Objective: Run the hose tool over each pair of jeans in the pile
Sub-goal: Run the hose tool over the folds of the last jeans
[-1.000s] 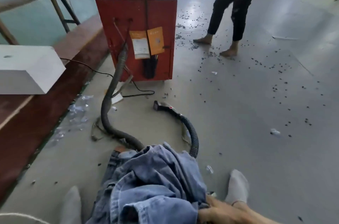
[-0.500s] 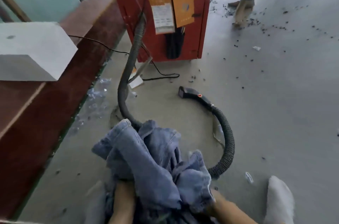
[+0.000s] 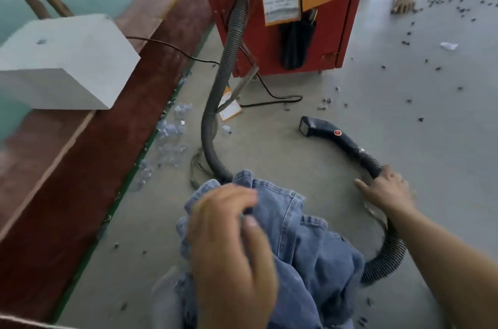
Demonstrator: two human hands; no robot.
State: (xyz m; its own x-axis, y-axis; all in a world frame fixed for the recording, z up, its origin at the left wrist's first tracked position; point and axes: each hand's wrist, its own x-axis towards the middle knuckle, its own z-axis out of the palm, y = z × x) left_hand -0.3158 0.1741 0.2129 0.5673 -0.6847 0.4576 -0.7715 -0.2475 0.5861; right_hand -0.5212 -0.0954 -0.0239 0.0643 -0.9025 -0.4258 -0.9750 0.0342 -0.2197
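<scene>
Right hand [image 3: 386,188] curls onto the ribbed hose [image 3: 374,167] just behind the black nozzle handle [image 3: 327,133], lying at one o'clock from the jeans [image 3: 310,242]. Slide your grip forward onto the handle. Left hand [image 3: 229,242], fingers loosely bent, rests on the denim; flatten it first.

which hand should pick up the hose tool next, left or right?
Right. The right hand is already on the hose just behind the tool, probably about to grip it. The left hand is over the jeans, well placed to steady them.
</scene>
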